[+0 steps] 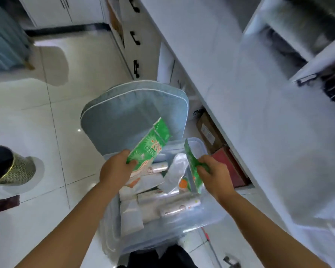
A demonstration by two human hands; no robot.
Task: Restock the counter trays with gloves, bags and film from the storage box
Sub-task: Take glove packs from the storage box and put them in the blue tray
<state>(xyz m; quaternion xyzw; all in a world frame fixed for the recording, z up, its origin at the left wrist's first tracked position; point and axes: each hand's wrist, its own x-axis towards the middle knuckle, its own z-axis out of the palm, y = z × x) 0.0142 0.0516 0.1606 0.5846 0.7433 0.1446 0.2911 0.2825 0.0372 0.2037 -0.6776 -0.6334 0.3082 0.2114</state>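
Observation:
A clear plastic storage box (207, 215) rests on a chair with a blue cushion (124, 113). Inside lie several rolls of clear bags or film (179, 206) and white packs (130, 215). My left hand (116, 169) grips a green printed packet (151, 146) and holds it tilted above the box's left side. My right hand (213, 175) grips a second green packet (193, 169), seen edge-on over the box's right side. A loose clear bag (176, 171) sticks up between the two packets.
A white counter (240, 93) runs along the right, with blurred trays or racks (307, 45) at its far end. Cardboard and red boxes (224, 157) sit under the counter. A patterned bin (12, 167) stands on the tiled floor at left.

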